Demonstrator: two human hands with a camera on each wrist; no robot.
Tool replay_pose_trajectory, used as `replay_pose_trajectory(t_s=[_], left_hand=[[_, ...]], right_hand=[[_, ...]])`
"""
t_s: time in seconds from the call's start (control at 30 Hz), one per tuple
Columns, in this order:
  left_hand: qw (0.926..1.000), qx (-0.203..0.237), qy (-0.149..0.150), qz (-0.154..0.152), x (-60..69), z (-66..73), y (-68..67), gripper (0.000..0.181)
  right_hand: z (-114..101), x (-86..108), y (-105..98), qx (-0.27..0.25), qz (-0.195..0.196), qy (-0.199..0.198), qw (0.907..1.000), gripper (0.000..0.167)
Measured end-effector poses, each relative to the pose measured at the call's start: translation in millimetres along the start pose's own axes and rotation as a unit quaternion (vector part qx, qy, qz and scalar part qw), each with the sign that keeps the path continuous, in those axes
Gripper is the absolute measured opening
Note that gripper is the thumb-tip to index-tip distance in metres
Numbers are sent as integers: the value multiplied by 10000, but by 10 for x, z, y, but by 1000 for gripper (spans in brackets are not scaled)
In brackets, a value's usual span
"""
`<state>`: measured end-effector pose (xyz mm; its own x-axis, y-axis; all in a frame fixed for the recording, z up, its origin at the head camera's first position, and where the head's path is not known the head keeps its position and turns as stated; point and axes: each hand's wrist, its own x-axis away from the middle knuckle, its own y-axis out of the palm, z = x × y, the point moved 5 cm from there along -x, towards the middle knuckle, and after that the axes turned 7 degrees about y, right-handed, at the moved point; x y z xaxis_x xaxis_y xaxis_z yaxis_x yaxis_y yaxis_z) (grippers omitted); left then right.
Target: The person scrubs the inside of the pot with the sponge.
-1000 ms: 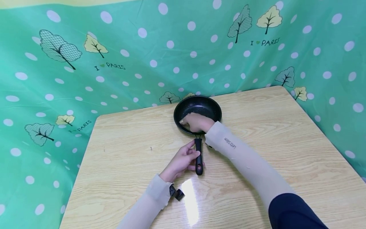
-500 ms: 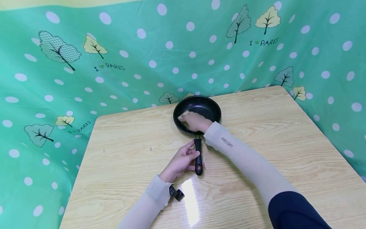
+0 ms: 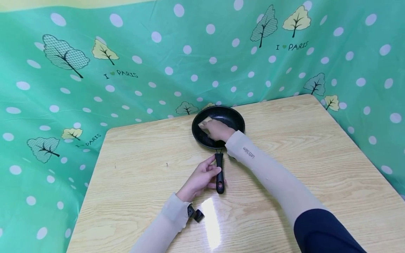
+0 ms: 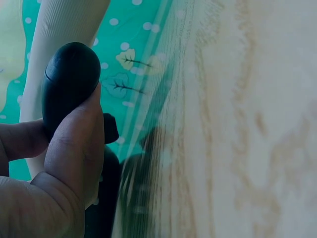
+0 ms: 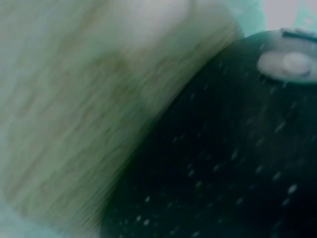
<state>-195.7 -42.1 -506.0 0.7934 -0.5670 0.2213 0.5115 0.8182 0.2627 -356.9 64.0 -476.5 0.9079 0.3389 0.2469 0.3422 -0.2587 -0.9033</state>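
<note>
A round black frying pan (image 3: 229,116) stands near the table's back edge in the head view, its handle pointing toward me. My left hand (image 3: 202,175) grips the black handle (image 3: 219,161); the left wrist view shows thumb and fingers around the handle's rounded end (image 4: 72,69). Inside the pan, my right hand (image 3: 217,130) holds a small flat pale yellow piece, seemingly a sponge (image 3: 205,121), against the left part of the pan's inner surface. The hand covers most of the sponge. In the blurred right wrist view, the speckled dark pan (image 5: 223,163) fills the right side.
The wooden table (image 3: 142,168) extends on both sides of the pan. A green dotted curtain (image 3: 126,88) hangs right behind its back edge and along the sides. The right forearm's pale sleeve (image 3: 272,175) crosses above the table's right part.
My right hand has moved the sponge a little up and away from me along the pan's inside, from near its lower left toward the upper left. The left hand and pan stay put.
</note>
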Motion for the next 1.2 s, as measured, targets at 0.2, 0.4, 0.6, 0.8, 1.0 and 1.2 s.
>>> replay_pose_trajectory(t_s=[0.2,0.4,0.6,0.8,1.0,1.2], left_hand=[[10000,-28,-18,-25,-4,4,0,71],[10000,-46,-4,-12,-9,-1,1,71],[10000,56,-4,45,-9,-14,3,71],[9999,75,-26,108,-10,-26,-1,70],[9999,21,-14,104,-7,-25,-9,69],[9999,-11,-1,102,-12,-24,-5,70]], right_hand=[[62,-17,-42,-49,12,54,10000,58],[114,-35,-65,50,45,145,9999,60],[202,-43,-78,106,91,266,9995,59],[290,8,-103,17,148,423,9990,59],[348,60,-118,15,235,458,9987,59],[378,135,-115,45,366,458,9983,56]])
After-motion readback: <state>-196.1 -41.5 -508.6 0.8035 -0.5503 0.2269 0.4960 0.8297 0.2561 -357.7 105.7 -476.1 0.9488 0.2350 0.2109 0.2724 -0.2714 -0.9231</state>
